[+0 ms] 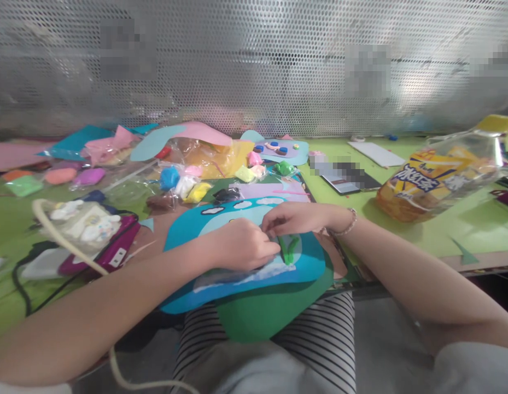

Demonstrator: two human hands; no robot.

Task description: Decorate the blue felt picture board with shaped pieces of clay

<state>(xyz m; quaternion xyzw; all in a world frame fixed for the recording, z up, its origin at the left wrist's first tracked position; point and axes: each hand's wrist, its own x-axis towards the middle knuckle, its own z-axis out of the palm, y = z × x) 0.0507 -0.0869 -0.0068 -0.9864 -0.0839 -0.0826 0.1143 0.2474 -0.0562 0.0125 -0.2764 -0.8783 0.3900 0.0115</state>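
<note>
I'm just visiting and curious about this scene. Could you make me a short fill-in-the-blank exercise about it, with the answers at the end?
1. Around the wrist of the right hand is a ____.
2. Beside the left hand, the strips on the blue sheet are coloured ____.
3. The cap of the drink bottle is ____.
4. The pale fabric over the legs is patterned with dark ____.

Missing words: bracelet; green; yellow; stripes.

A grey perforated metal panel [254,71] stands along the rear edge of the table [434,239], with uneven light across its surface. The table is glossy light green. Grey floor [374,331] is visible below the front edge
</note>
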